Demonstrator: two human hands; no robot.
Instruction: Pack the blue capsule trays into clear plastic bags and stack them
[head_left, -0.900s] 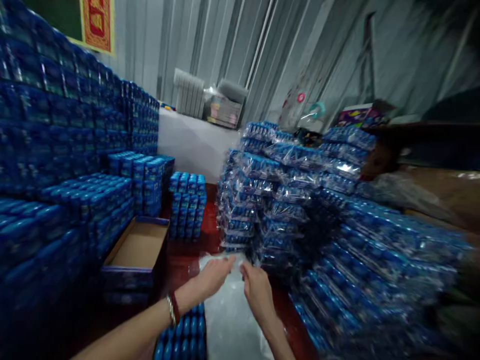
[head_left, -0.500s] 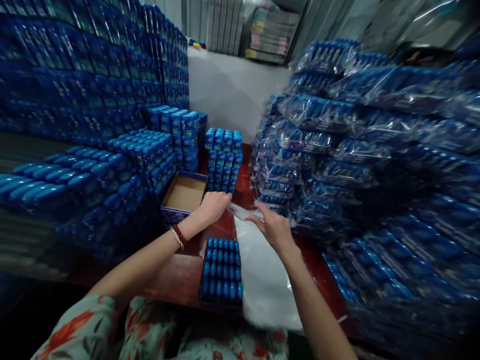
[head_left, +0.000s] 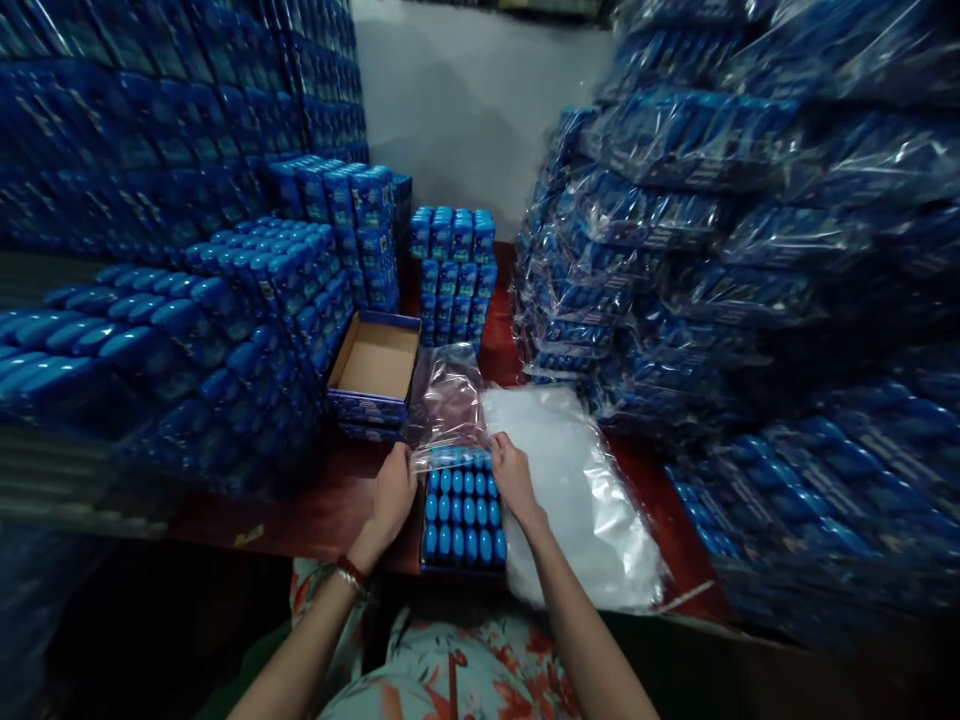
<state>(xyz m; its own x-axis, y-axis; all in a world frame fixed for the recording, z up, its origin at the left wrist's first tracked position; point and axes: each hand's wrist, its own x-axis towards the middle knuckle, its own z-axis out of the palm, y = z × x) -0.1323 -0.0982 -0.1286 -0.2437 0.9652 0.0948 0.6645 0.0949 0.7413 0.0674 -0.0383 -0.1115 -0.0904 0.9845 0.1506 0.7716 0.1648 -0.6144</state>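
Observation:
A clear plastic bag (head_left: 452, 395) is stretched between my two hands, its near edge over the far end of a tray of blue rounded bottles (head_left: 464, 515). My left hand (head_left: 394, 490) is closed on the bag's left corner, beside the tray's far left corner. Its right edge is pinched in my right hand (head_left: 512, 468), at the tray's far right corner. Several rows of shiny blue tops fill the tray, which sits at the table's front edge. To the right of the tray lies a pile of flat plastic bags (head_left: 570, 500).
An open cardboard box (head_left: 376, 360) stands behind my left hand. Blue packs (head_left: 454, 280) are stacked at the back. More blue packs (head_left: 225, 290) rise high on the left, and plastic-wrapped packs (head_left: 637, 250) on the right. The table (head_left: 330, 510) is red-brown.
Both hands have come nearer, from the far end of the bag pile to the tray's far end. A clear bag is now spread between them. The view has tilted down.

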